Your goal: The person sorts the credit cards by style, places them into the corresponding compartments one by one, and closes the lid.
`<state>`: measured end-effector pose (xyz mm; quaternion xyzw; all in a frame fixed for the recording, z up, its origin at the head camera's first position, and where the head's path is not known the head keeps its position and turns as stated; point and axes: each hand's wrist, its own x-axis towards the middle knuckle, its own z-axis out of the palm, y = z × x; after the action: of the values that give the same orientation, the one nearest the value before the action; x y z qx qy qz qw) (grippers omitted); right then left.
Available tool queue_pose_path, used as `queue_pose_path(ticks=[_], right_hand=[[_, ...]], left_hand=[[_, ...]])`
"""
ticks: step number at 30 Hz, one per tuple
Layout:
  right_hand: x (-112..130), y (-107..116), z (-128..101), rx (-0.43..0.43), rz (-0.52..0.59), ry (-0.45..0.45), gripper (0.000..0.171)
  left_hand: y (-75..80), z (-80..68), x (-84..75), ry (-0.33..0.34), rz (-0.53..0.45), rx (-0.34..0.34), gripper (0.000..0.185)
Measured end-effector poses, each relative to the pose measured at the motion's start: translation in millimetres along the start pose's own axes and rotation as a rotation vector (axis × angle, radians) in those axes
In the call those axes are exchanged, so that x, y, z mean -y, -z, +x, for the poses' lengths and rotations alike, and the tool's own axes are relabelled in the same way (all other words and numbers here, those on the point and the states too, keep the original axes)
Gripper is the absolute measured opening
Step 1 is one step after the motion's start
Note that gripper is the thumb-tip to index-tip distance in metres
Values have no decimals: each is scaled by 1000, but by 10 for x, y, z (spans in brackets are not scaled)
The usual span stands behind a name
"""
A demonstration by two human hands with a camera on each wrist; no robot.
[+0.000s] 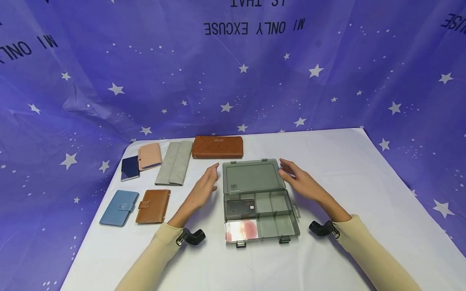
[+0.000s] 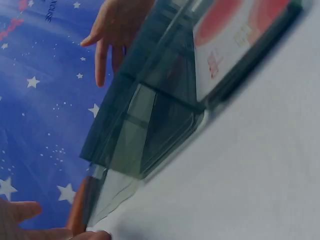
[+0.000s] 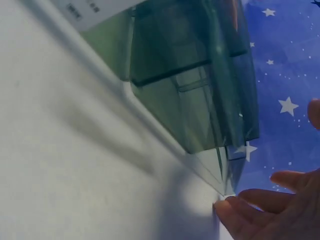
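The plastic box (image 1: 260, 202) lies open in the middle of the white desk (image 1: 364, 194), its lid (image 1: 253, 176) folded back flat (two cards sit in its left compartments). The left hand (image 1: 205, 184) and the right hand (image 1: 300, 180) flank the lid, fingers spread and relaxed, holding nothing. A brown wallet (image 1: 217, 146) lies just behind the lid.

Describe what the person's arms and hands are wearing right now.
Both arms wear long cream sleeves down to the wrists. A black clip-shaped camera mount sits at each wrist, with a small metal buckle. The left hand and right hand are bare: no gloves, rings or markings visible.
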<state>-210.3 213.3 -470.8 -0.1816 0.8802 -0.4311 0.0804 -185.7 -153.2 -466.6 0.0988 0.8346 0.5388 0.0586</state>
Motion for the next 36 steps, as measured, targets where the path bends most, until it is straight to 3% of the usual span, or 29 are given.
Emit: queue_pose_path(ticks=[5,8,12,20,24,29,36], right_hand=[[-30,-49,31,1,43,-39,66],[-42,-47,43,8,93,-35,66],[-37,-11,61,3,160,-9,65],[63,139,57,-77,264,85,60],[116,198,24,-91,351,175,55],[201,276,-112,-117,331,216,57],[284,350,-365,-104,284,270,53]], left_hand=[[-73,67,66,44,-275,49,69],[-104,73,66,45,-353,43,70],[-115,54,11,26,-388,1,70],[-37,13,-248,-66,-346,-70,65],[13,-37,-317,-128,-386,-74,65],[38,-123,-352,-212,-387,-48,63],[70,-366,-348,-342,-195,-16,54]])
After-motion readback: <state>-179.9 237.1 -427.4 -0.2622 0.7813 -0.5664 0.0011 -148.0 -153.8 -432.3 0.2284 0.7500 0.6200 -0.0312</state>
